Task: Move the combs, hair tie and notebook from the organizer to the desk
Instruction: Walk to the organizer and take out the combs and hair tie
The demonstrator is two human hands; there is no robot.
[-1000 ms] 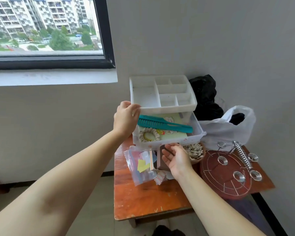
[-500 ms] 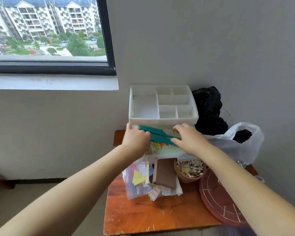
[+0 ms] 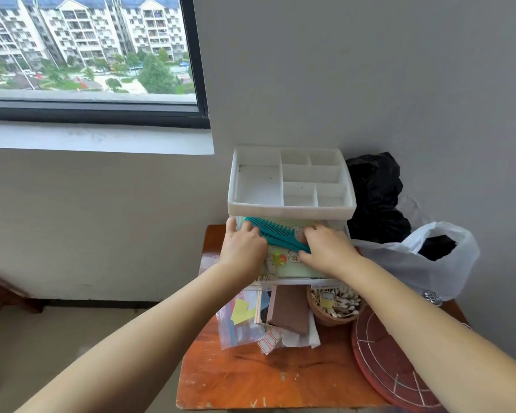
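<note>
Combs [image 3: 276, 235], teal and lying crosswise, sit in the pulled-out drawer [image 3: 295, 280] of the white organizer [image 3: 291, 208], on top of the pale green notebook [image 3: 283, 263] with cartoon stickers. Both hands are inside that drawer. The left hand [image 3: 243, 248] rests at the drawer's left end, fingers curled down over the near end of the combs; whether its grip has closed on them I cannot tell. The right hand [image 3: 325, 248] covers the drawer's right end, fingers bent around the other end of the combs, and its grip appears to be closing on them, though the contact itself is hidden. The hair tie is not visible, probably hidden beneath the left hand.

Judging by this, the task has barely begun: combs and notebook remain in the organizer, and nothing from it lies on the desk [image 3: 251, 380] yet. In front of the organizer the desk carries a plastic pouch [image 3: 239, 320], a brown box [image 3: 289, 311] and a bowl of cotton swabs [image 3: 335, 305]; bare wood lies nearer still, fit for setting things down.
</note>
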